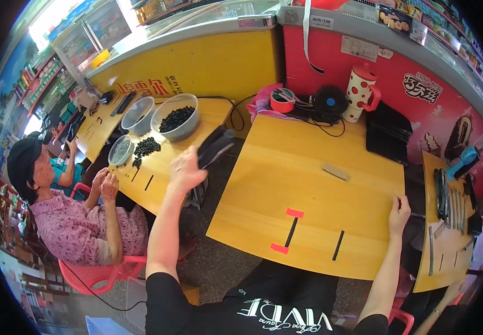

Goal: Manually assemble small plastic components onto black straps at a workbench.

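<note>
In my head view, the left hand point(187, 170) has its grip closed around a long, blurred black bundle point(214, 148), just left of the yellow wooden table point(297, 156). The right hand point(400, 212) is at that table's right edge; whether its grip holds anything, I cannot tell.

Black shirt point(219, 312): white Latin capitals point(256, 307), script point(279, 318) over them. Yellow counter front point(219, 67): red characters point(155, 86), darker lettering point(172, 85) beside. Red counter front point(395, 84): bold stylised characters point(423, 87). White sheet point(360, 48) there: print too small to read.
</note>
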Tool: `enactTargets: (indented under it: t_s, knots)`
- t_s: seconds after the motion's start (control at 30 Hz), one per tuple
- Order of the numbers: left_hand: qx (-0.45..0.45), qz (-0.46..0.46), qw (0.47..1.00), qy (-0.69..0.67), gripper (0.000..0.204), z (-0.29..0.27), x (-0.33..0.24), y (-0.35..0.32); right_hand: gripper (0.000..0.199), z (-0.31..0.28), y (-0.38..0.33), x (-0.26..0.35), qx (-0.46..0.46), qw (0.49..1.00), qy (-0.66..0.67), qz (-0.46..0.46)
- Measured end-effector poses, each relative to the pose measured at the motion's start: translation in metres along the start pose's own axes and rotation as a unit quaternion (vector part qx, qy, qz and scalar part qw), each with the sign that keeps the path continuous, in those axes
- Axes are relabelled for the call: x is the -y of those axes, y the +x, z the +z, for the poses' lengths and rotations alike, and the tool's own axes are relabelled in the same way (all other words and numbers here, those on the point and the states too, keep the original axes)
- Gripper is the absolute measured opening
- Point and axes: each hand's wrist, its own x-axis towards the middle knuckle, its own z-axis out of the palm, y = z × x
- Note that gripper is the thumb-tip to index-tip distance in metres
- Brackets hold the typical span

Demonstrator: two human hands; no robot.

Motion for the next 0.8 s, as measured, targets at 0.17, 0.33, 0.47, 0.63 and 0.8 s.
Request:
enactTargets:
  t_s: [0.17,0.33,0.47,0.63,0.8]
  knots:
    - [0.051,0.056,0.997,0.025,0.038,0.019,-0.097,0.041,0.006,-0.005,-0.002,-0.007,0.000,1.000,-0.005,0.030]
    - [0.036,0.106,0.994,0.018,0.037,0.046,-0.120,0.060,0.006,-0.007,-0.001,-0.004,0.004,1.000,-0.005,0.024]
    - [0.081,0.020,0.996,0.025,0.039,0.048,-0.095,0.059,0.007,0.001,-0.001,-0.003,0.025,0.998,0.022,0.056]
    - [0.079,-0.132,0.987,0.036,0.042,0.034,-0.010,0.023,0.008,-0.004,-0.001,-0.010,0.023,1.000,0.011,0.018]
    - [0.145,-0.235,0.960,0.040,0.049,0.035,0.081,-0.021,0.010,-0.009,0.001,-0.013,0.040,0.998,-0.028,0.032]
